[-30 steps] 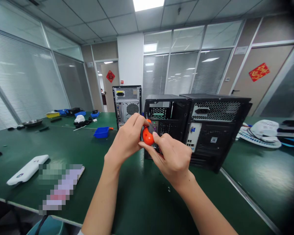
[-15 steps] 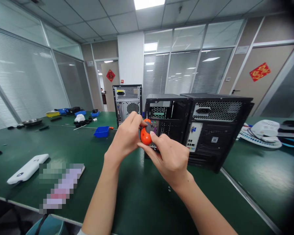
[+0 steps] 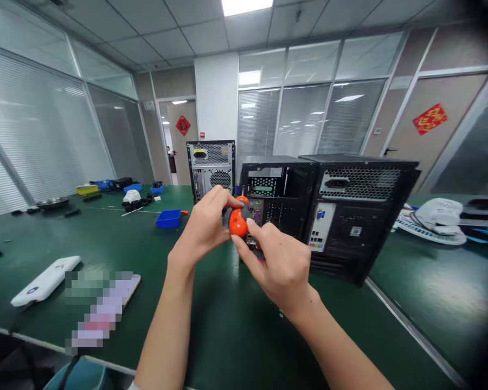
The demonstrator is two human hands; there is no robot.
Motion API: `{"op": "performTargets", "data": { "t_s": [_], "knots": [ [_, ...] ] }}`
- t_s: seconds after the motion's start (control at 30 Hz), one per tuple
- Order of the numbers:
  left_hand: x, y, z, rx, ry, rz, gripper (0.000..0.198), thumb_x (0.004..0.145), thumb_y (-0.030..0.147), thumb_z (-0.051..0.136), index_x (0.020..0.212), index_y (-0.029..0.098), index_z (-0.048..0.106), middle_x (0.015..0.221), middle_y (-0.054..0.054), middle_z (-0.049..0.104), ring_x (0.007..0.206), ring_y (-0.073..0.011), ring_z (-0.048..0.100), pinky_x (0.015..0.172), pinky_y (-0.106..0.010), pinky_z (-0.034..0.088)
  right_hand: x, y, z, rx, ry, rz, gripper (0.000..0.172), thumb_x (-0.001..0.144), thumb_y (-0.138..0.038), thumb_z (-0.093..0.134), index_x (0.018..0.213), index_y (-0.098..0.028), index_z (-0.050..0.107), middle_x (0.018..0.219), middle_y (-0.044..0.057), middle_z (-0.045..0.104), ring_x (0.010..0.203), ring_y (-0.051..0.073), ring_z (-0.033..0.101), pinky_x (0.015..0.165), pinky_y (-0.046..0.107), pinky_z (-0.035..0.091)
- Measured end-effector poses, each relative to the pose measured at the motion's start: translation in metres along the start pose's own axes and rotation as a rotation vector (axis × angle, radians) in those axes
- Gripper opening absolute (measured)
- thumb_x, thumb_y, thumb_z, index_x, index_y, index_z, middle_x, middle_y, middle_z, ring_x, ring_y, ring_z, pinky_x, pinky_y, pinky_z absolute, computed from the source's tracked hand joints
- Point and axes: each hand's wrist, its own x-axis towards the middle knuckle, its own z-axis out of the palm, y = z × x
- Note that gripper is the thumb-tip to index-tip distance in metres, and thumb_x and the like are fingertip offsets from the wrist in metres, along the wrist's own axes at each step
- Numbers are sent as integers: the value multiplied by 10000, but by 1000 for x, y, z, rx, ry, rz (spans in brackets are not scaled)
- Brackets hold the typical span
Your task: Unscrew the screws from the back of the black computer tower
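Observation:
An orange and dark grey screwdriver is held between my two hands, its handle end toward me and its shaft pointing away at a computer case. My left hand is closed around the handle's left side. From the right, the thumb and fingers of my right hand pinch the handle. Just beyond the hands stands the black computer case with an opening at its upper back and a panel of ports below. The screwdriver's tip is hidden, so I cannot tell what it touches.
Another black computer case stands close on the right, and a silver-backed one behind on the left. A blue tray, a white power bank and a phone lie to the left. A white basket is at the right.
The screwdriver handle has turned a little and shifted slightly left. Both hands have moved slightly with it, and the computer cases have stayed put.

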Motion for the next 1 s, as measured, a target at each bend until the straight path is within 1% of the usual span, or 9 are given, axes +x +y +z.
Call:
{"op": "performTargets", "data": {
  "t_s": [0.13,0.23,0.4,0.6,0.77,1.0],
  "knots": [
    [-1,-1,-2,-33,-24,-20,183,715,87,607,848,167,512,817,2,574,740,-98,549,637,-216,453,0,-1,-1,7,-4,18,166,869,-247,574,896,-84,582,518,-32,497,448,82,395,455,233,306],
    [-1,-1,-4,-62,-41,-54,217,689,79,616,853,171,506,830,2,590,758,-102,568,654,-217,464,1,-1,-2,12,-10,20,167,867,-247,581,869,-81,589,521,-27,505,448,81,389,451,235,300],
    [-3,-1,-8,-81,-70,-89,230,687,103,638,861,178,508,866,-10,618,804,-124,602,663,-229,469,2,-1,-3,14,-14,13,169,855,-249,598,824,-82,589,529,-14,524,451,88,396,451,247,294],
    [-3,-1,-9,-134,-78,-79,202,717,143,669,836,178,509,860,-8,619,851,-133,620,722,-242,491,2,-1,-4,13,-23,27,173,855,-260,595,762,-116,568,533,-17,516,462,93,419,463,245,305],
    [-4,-1,-9,-179,-88,-65,201,729,157,676,858,179,523,891,-12,624,889,-138,620,756,-253,503,3,-1,-6,22,-33,44,199,855,-272,595,712,-140,551,530,-23,500,461,88,423,468,239,304],
    [-2,3,-13,-166,-121,-77,205,725,132,676,842,176,513,971,-30,609,927,-129,588,780,-249,479,5,4,-11,35,-81,57,250,865,-339,575,708,-145,563,552,-14,513,483,85,439,484,228,314]
  ]
}}
